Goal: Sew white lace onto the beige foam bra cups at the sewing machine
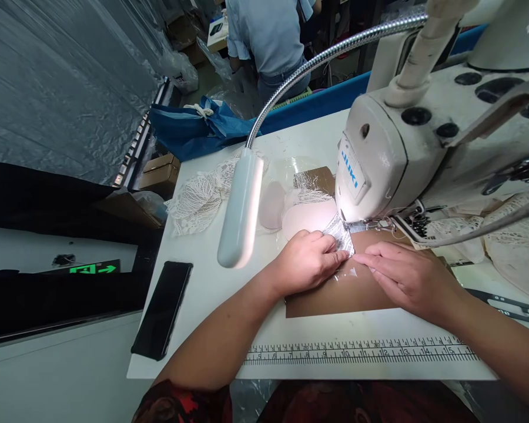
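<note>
My left hand is closed on a piece of white lace fabric, its thumb and fingers pinching the near edge beside the sewing machine head. My right hand has thumb and forefinger pressed together at the right corner of the same lace; whether anything thin is between them I cannot make out. A pale pink bra cup joins or lies against the lace on its left. Both hands rest over a brown sheet on the machine table. The needle area is mostly hidden behind the machine head.
A lamp on a bendable metal neck hangs over the table. Lace pieces lie at the back left, a black phone at the left edge. A ruler strip runs along the front. Another person sits beyond the blue cloth.
</note>
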The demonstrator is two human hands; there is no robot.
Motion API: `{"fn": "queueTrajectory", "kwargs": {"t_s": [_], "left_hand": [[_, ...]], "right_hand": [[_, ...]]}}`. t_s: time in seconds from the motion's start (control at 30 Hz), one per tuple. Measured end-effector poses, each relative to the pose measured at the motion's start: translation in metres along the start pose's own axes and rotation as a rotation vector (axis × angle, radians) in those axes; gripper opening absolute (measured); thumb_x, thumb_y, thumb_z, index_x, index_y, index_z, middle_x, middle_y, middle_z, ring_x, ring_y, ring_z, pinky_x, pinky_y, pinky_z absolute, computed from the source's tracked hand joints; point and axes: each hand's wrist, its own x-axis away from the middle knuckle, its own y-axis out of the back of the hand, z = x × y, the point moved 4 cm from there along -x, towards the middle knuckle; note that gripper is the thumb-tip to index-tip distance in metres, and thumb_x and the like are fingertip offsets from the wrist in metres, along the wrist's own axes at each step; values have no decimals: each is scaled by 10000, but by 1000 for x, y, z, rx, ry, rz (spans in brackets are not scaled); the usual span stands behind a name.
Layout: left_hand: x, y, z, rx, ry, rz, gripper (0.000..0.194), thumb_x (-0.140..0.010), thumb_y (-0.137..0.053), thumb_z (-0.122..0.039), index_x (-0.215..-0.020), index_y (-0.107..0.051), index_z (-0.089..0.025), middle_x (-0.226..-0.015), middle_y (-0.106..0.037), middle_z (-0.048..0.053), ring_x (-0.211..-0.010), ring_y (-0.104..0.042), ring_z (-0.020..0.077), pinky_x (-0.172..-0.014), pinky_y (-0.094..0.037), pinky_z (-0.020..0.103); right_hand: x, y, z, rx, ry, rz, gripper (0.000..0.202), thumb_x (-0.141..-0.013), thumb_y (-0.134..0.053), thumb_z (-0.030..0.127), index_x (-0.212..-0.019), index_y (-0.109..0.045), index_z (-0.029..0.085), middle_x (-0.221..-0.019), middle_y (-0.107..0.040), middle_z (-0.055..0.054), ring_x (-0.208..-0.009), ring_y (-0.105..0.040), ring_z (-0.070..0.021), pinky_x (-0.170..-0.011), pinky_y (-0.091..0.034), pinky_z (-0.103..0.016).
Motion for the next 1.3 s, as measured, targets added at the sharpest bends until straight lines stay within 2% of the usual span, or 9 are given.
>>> {"fn": "queueTrajectory", "kwargs": {"t_s": [0.1, 0.23, 0.43, 0.57, 0.7, 0.87, 1.1, 1.3], "left_hand": [[0, 0, 0, 12, 1, -9, 312, -1017, -403, -327, -1114, -682, -228, -785, -590, 37, -708, -501, 148, -615, -300, 303], [0, 1, 1, 59, 19, -21, 321, -1012, -405, -333, -1090, -698, -226, -818, -616, 48, -711, -508, 152, -621, -337, 296], [-2, 5, 4, 163, 85, -66, 320, -992, -438, -341, -1162, -660, -183, -1162, -643, 109, -932, -563, 197, -784, -468, 326], [-8, 3, 3, 102, 138, -25, 351, -1001, -414, -330, -1217, -625, -150, -1281, -618, 117, -921, -566, 203, -804, -489, 342], [-11, 0, 2, 43, 132, 52, 379, -1013, -373, -319, -1266, -599, -149, -1318, -606, 112, -920, -561, 209, -805, -485, 355], [-10, 0, 4, 12, 104, 85, 395, -1014, -358, -310, -1298, -577, -144, -1365, -573, 115, -936, -545, 210, -789, -469, 356], [-10, -1, 12, 2, 105, 46, 365, -1019, -366, -314, -1265, -611, -203, -1350, -593, 89, -959, -535, 216, -757, -416, 352], [-10, 0, 16, 2, 123, 42, 356, -1005, -385, -290, -1271, -608, -212, -1327, -602, 97, -987, -526, 224, -759, -378, 359]], "right_hand": [[1, 0, -1, 61, -17, -31, 328, -884, -452, 56, -1099, -693, 114, -902, -717, -67, -739, -624, -163, -613, -429, -281], [-1, -5, -1, 124, -6, 25, 336, -884, -446, 57, -1080, -709, 131, -810, -690, -54, -666, -576, -178, -561, -389, -304], [-2, -7, 0, 167, 9, 19, 305, -876, -464, 64, -1029, -718, 133, -772, -657, -55, -667, -549, -178, -563, -361, -306], [-2, -7, 0, 180, 20, 15, 293, -875, -465, 65, -1001, -717, 142, -734, -628, -47, -647, -531, -165, -561, -346, -302], [-1, -7, 0, 160, 8, 17, 311, -852, -466, 35, -1012, -710, 141, -773, -647, -54, -666, -549, -159, -562, -345, -302], [-5, -4, 0, 208, -23, 16, 322, -834, -475, 44, -1009, -717, 162, -786, -662, -48, -659, -564, -155, -539, -340, -297], [-14, -4, -1, 366, -100, 16, 413, -809, -469, 33, -1104, -707, 196, -828, -691, -50, -611, -531, -149, -562, -359, -294], [-15, -10, -5, 422, -78, -37, 439, -803, -464, 31, -1153, -692, 167, -797, -700, -60, -642, -558, -154, -556, -365, -277]]}}
